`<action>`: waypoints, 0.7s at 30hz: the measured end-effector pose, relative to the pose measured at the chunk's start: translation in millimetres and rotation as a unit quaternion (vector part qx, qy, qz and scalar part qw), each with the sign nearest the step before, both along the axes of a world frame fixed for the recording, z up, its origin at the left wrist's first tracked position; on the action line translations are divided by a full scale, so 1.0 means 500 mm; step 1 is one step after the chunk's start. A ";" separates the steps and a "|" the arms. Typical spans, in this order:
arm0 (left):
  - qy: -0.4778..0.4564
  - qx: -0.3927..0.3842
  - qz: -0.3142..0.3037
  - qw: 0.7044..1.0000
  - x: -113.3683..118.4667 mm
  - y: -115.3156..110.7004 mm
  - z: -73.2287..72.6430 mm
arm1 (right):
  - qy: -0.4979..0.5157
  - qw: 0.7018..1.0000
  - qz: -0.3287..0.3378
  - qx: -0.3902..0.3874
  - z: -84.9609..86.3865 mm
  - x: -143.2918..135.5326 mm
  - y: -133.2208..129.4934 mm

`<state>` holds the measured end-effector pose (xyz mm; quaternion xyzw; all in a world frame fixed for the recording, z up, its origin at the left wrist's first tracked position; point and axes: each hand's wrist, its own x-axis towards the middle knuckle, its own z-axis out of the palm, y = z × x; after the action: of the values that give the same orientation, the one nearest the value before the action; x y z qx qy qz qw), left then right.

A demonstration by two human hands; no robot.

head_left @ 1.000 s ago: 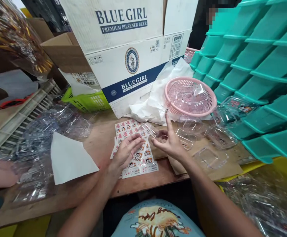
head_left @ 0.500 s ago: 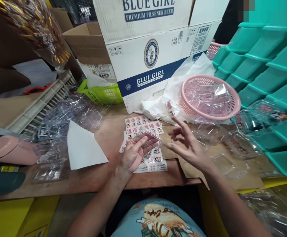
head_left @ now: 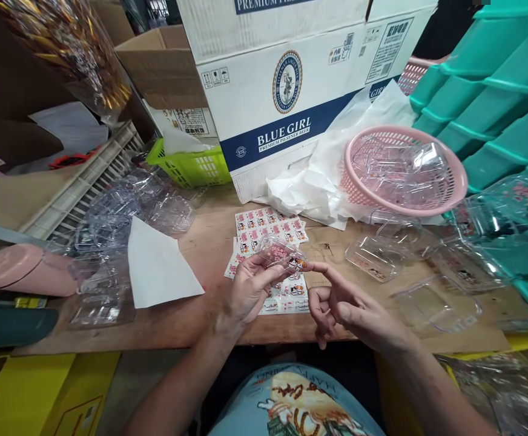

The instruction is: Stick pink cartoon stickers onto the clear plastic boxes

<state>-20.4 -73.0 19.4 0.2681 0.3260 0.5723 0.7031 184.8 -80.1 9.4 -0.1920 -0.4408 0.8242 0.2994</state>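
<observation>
"So, what's getting lost at the left?"

"A pink bottle [head_left: 21, 270] is running out of frame, and the clear pile [head_left: 105, 233] beside it is blurring together; I can't count the pieces. White paper [head_left: 160, 269] is lying at its right."

"And the hands?"

"The left hand [head_left: 250, 287] is pinching the case [head_left: 282, 255] between thumb and fingers, over the sticker sheets [head_left: 264, 225], partly hiding them. The right hand [head_left: 352, 307] is staying half open, gripping nothing I can see; its forefinger is touching the case's right edge. Whether it's pressing, I can't tell."

"Room?"

"The table [head_left: 215, 230] is showing between paper and sheets, its near edge running close below the hands. Rightward, loose cases [head_left: 375, 260] are crowding the pink basket [head_left: 352, 181], and teal bins [head_left: 495, 160] are running off frame."
</observation>
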 end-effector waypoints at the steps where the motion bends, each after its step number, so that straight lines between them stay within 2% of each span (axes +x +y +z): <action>1: 0.007 -0.001 0.003 1.000 0.000 0.000 0.001 | 0.001 1.000 -0.002 -0.002 -0.003 -0.003 -0.001; 7: 0.028 -0.012 0.016 0.999 0.000 0.000 0.003 | 0.003 1.000 -0.010 -0.018 -0.013 -0.018 -0.006; 21: 0.030 -0.024 0.027 0.999 0.000 0.001 0.004 | 0.001 0.999 -0.031 -0.024 -0.012 -0.031 -0.004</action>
<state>-20.3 -72.3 21.6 0.2592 0.3679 0.5743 0.6838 169.3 -82.3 3.2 -0.2116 -0.4146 0.8251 0.3202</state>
